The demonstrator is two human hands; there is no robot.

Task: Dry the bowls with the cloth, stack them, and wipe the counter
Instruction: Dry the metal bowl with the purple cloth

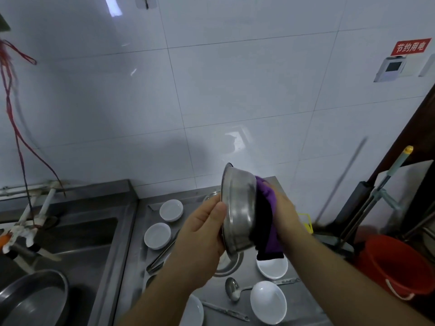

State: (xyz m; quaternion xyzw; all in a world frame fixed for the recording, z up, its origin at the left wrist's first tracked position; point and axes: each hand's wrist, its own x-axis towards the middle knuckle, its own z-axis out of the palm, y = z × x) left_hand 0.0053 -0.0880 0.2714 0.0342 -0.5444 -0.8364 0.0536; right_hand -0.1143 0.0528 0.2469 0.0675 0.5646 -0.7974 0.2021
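Left hand: our left hand [202, 234] grips the rim of the steel bowl [239, 208], thumb curled over the edge, fingers hidden behind it.
Right hand: our right hand [284, 212] is closed on the cloth [266, 220] and presses it against the base of the bowl.
Steel bowl: held up on edge above the worktop [254, 309], near the centre of the view, its base turned toward 3 o'clock.
Cloth: purple and black, bunched between our right palm and the bowl, one end hanging toward 6 o'clock.
White bowls: one small dish [171, 210] and another [157, 236] lie at 9 o'clock from our hands; a larger bowl [271, 268] sits just under the cloth, and one more [268, 302] lies at 6 o'clock.
Ladle: a ladle [231, 289] lies on the worktop between the lower bowls.
Sink: the sink [70, 243] is at 9 o'clock, with a round metal pan [33, 297] in it.
Bucket: a red bucket [397, 264] stands at 4 o'clock, off the worktop.
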